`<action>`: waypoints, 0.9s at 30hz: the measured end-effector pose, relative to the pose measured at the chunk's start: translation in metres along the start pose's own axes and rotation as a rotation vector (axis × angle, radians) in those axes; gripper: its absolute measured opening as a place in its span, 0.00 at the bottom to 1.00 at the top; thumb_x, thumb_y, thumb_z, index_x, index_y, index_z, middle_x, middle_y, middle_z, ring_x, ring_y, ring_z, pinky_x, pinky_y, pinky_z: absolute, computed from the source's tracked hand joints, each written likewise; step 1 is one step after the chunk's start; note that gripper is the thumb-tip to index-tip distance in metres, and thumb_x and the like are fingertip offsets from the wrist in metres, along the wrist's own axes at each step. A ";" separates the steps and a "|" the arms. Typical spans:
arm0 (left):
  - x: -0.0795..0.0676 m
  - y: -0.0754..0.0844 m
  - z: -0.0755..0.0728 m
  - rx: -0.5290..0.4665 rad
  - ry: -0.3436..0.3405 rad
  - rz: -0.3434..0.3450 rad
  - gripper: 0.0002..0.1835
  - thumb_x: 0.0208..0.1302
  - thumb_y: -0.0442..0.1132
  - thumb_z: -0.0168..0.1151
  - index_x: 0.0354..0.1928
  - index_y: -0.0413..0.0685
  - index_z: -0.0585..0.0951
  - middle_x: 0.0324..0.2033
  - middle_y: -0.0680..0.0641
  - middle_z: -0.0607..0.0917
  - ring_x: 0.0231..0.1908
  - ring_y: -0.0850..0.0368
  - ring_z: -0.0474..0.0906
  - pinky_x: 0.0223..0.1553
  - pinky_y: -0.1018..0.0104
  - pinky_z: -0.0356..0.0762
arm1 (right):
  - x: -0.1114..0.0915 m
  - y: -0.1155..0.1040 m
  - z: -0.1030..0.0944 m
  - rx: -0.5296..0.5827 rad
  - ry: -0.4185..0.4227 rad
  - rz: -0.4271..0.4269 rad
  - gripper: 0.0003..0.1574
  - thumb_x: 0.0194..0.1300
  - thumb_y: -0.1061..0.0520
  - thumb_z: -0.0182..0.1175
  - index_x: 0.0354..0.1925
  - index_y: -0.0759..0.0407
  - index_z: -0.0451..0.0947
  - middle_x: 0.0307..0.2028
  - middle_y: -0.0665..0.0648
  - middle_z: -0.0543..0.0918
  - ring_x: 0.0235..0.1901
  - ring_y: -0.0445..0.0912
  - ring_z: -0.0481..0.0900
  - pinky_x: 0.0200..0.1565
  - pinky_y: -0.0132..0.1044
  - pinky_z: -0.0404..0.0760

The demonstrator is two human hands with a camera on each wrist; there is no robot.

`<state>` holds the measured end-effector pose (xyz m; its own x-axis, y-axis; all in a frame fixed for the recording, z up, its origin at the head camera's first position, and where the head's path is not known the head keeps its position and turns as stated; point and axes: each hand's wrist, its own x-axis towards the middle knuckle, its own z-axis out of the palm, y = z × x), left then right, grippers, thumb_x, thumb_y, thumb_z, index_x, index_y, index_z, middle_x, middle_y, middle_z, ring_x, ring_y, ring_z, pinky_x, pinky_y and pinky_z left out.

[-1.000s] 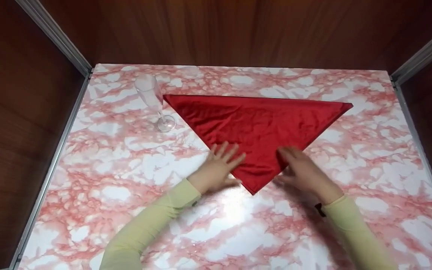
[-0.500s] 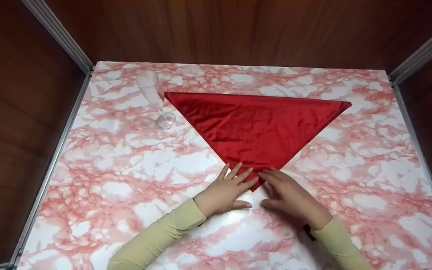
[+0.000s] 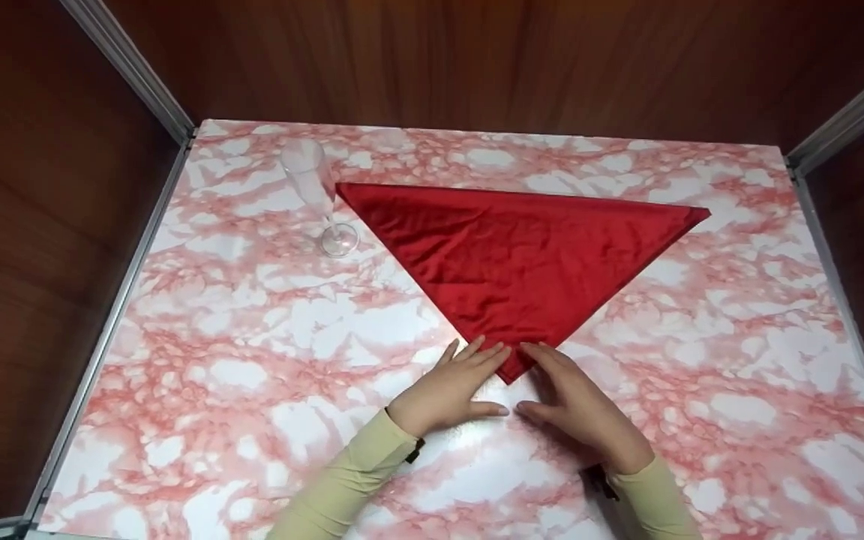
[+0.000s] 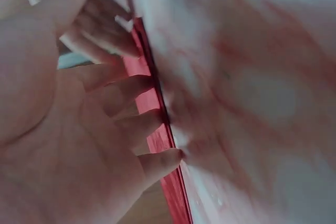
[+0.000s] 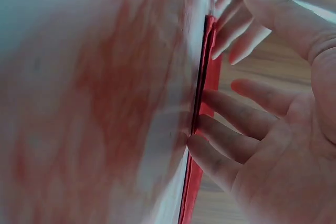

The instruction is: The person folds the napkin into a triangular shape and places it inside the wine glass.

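Observation:
A red cloth napkin, folded into a triangle, lies flat with its long edge at the back and its point towards the person. My left hand rests its spread fingertips on the left slanting edge near that point. On the opposite edge, my right hand touches the cloth with its fingertips. Both thumbs lie off the cloth, their tips close together below the point. Both wrist views show the fingers fairly straight along the red edge, gripping nothing.
A clear stemmed glass stands beside the napkin's left corner. Pink and white marbled table lies all around. Dark wooden panels with metal edge strips enclose the back and sides.
Both hands have slid down the cloth's slanting edges towards the near point and come closer together. Over the last half second they have barely moved. The napkin keeps its triangle shape.

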<state>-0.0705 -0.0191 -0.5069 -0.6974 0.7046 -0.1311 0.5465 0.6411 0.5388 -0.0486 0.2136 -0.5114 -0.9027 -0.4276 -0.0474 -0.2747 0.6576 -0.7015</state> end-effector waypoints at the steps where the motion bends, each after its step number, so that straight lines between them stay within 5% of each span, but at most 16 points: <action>1: 0.000 0.000 -0.001 -0.022 0.007 -0.007 0.45 0.61 0.61 0.59 0.74 0.50 0.55 0.71 0.50 0.59 0.72 0.51 0.43 0.69 0.46 0.39 | 0.000 0.000 0.000 0.007 0.003 0.001 0.52 0.52 0.51 0.73 0.70 0.59 0.61 0.66 0.60 0.66 0.67 0.56 0.58 0.65 0.53 0.58; 6: -0.001 0.000 -0.003 -0.117 0.036 -0.046 0.47 0.58 0.54 0.67 0.74 0.47 0.55 0.71 0.52 0.60 0.71 0.53 0.48 0.70 0.51 0.41 | 0.001 0.001 -0.001 0.090 0.012 0.010 0.52 0.52 0.54 0.74 0.70 0.60 0.60 0.66 0.58 0.67 0.67 0.52 0.60 0.66 0.48 0.58; 14: 0.004 -0.002 -0.004 -0.184 0.147 -0.095 0.43 0.52 0.37 0.73 0.70 0.47 0.63 0.66 0.50 0.69 0.66 0.52 0.59 0.66 0.59 0.53 | 0.003 -0.001 -0.004 0.277 0.060 -0.036 0.48 0.52 0.64 0.72 0.68 0.64 0.61 0.59 0.61 0.74 0.62 0.53 0.67 0.63 0.24 0.56; 21: 0.018 -0.001 0.003 -0.250 0.265 -0.034 0.36 0.48 0.27 0.70 0.63 0.46 0.73 0.52 0.51 0.81 0.55 0.56 0.71 0.59 0.66 0.63 | 0.004 -0.024 -0.014 0.454 0.057 -0.052 0.45 0.53 0.73 0.67 0.67 0.71 0.59 0.56 0.71 0.74 0.58 0.64 0.69 0.59 0.58 0.63; 27: 0.030 -0.002 0.007 -0.437 0.285 -0.032 0.30 0.46 0.21 0.67 0.55 0.43 0.78 0.40 0.50 0.84 0.44 0.58 0.78 0.50 0.69 0.73 | 0.005 -0.007 -0.006 0.525 0.009 -0.024 0.45 0.56 0.70 0.66 0.69 0.63 0.59 0.58 0.67 0.74 0.60 0.60 0.69 0.60 0.61 0.62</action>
<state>-0.0891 0.0025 -0.5178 -0.8424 0.5369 0.0458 0.3209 0.4314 0.8431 -0.0534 0.2106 -0.5024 -0.9018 -0.4317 -0.0220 -0.0948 0.2471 -0.9643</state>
